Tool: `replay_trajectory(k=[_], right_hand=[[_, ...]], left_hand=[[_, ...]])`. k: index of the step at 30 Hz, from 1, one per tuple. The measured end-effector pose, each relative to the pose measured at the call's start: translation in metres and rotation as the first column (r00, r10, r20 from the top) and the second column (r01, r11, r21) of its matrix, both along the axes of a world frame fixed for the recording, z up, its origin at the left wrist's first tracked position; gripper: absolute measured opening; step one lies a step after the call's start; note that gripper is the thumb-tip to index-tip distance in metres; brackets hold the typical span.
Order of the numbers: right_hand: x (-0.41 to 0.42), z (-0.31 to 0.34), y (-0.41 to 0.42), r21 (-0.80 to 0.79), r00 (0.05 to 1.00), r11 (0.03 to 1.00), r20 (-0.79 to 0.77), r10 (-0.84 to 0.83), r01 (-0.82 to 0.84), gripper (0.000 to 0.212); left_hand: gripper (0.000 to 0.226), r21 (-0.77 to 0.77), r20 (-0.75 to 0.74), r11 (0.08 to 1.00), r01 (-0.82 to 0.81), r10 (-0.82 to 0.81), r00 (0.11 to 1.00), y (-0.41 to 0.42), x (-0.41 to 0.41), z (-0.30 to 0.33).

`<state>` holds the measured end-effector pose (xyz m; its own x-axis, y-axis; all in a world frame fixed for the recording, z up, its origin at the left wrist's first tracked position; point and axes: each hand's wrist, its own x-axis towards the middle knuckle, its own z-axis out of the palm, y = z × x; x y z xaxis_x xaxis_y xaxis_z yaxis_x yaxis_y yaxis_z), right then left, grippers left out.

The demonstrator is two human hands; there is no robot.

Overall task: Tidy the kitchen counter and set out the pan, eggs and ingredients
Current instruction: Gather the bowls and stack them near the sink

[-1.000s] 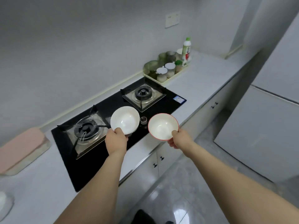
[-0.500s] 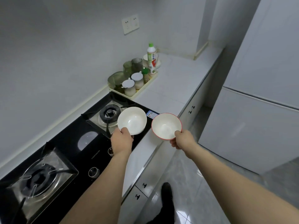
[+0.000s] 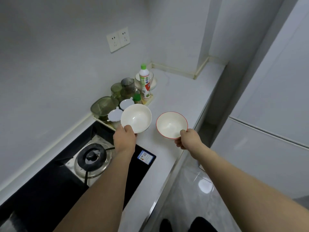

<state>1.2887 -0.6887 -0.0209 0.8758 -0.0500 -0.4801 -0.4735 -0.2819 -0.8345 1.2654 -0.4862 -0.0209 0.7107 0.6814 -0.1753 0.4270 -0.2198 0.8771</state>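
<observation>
My left hand [image 3: 124, 138] grips the near rim of a plain white bowl [image 3: 136, 118], held in the air just past the hob's right end. My right hand [image 3: 189, 138] pinches the near rim of a white bowl with a red rim [image 3: 171, 124], held above the bare white counter [image 3: 180, 97]. Both bowls are empty and tilted towards me. Behind the white bowl a cream tray [image 3: 148, 102] carries lidded jars [image 3: 115, 115], green glasses [image 3: 117, 89] and a green-capped bottle [image 3: 144, 81].
A black gas hob [image 3: 55, 181] with a burner [image 3: 92, 156] fills the lower left. A wall socket [image 3: 118, 39] is above the tray. A white appliance [image 3: 267, 114] stands right of the narrow aisle. The counter runs to a far corner.
I have moved to the right along the counter with both bowls. They were over the hob's middle and are now past its right end, next to the tray.
</observation>
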Motion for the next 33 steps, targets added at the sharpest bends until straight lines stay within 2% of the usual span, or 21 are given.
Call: replay_trajectory(k=[4, 8, 11, 15, 20, 29, 31, 33], right_hand=[[0.048, -0.007, -0.001, 0.019, 0.999, 1.0, 0.046, -0.004, 0.003, 0.024], [0.108, -0.009, -0.004, 0.032, 0.996, 0.999, 0.088, 0.015, -0.017, 0.026], [0.164, -0.006, -0.007, 0.022, 0.992, 0.998, 0.116, 0.05, -0.053, 0.025], [0.241, 0.003, -0.003, 0.039, 0.982, 0.993, 0.157, 0.104, -0.112, 0.03], [0.316, 0.012, 0.01, 0.072, 0.972, 0.984, 0.182, 0.146, -0.161, 0.028], [0.418, 0.028, 0.036, 0.093, 0.952, 0.969, 0.228, 0.204, -0.23, 0.026], [0.434, 0.029, 0.046, 0.065, 0.947, 0.972, 0.248, 0.203, -0.226, 0.032], [0.449, 0.03, 0.057, 0.074, 0.949, 0.972, 0.246, 0.198, -0.222, 0.028]], left_hand=[[0.021, 0.105, 0.054, 0.994, 0.021, -0.026, 0.998, -0.005, 0.043, 0.009], [0.023, 0.208, 0.073, 0.977, 0.041, -0.057, 0.996, -0.011, 0.089, 0.015], [0.031, 0.204, 0.093, 0.979, 0.001, -0.021, 0.995, -0.018, 0.133, 0.023], [0.024, 0.221, 0.124, 0.973, -0.071, 0.044, 0.991, -0.02, 0.191, 0.042], [0.028, 0.264, 0.144, 0.958, -0.116, 0.079, 0.986, -0.012, 0.246, 0.052], [0.026, 0.163, 0.279, 0.946, -0.282, 0.23, 0.932, 0.018, 0.317, 0.095], [0.024, 0.126, 0.297, 0.948, -0.291, 0.244, 0.923, 0.025, 0.33, 0.103], [0.023, 0.11, 0.289, 0.948, -0.297, 0.256, 0.923, 0.033, 0.343, 0.111]])
